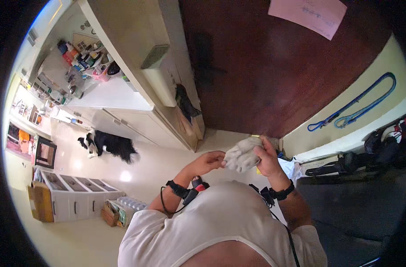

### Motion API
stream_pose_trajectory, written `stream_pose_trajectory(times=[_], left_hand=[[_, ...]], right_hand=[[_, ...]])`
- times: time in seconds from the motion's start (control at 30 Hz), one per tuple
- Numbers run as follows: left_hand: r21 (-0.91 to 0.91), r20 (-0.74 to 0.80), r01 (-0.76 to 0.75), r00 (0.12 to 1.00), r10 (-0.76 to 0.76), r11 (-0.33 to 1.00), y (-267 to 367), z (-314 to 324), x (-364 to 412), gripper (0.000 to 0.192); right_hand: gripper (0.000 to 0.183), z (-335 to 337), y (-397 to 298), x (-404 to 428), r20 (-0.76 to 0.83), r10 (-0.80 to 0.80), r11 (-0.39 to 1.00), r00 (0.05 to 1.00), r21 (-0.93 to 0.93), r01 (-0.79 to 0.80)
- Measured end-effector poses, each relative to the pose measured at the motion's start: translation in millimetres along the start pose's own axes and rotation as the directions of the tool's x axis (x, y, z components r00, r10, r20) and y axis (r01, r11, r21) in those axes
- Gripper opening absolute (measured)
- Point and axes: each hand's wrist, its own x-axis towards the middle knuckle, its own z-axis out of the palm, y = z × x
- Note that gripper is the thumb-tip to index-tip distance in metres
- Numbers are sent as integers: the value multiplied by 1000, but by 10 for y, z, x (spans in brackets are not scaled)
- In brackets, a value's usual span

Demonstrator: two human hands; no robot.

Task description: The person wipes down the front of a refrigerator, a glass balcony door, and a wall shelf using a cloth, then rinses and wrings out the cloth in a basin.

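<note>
A bunched, off-white fabric bundle (pixel 241 155), perhaps socks or gloves, is held up in front of my torso. My right hand (pixel 269 159) grips its right side, with the thumb laid across the fabric. At the left edge of the bundle, my left hand (pixel 211 162) has its fingertips on the fabric, apparently pinching it. Both wrists wear black straps with small devices and cables. Beneath the hands, part of the floor and one sandalled foot (pixel 197 182) show.
Ahead stands a dark red door (pixel 243 76) bearing a pink paper (pixel 309 16). A blue leash (pixel 356 100) hangs on the right wall above a black-covered surface (pixel 343 200). A black-and-white dog (pixel 113 145) stands at left, by a cluttered white counter (pixel 123 96) and drawers (pixel 79 203).
</note>
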Motion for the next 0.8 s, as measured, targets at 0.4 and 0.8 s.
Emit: stream_pose_trajectory(times=[0.4,0.8], left_hand=[[757,-332,-436,384,861,487,1391,-1649,-507,26],[989,-120,-61,217,969,136,1964,-1798,-140,35]], right_hand=[[78,1059,-681,781,-109,-524,801,845,-402,444],[69,1948,-1146,2186,216,-462,885,860,46,464]])
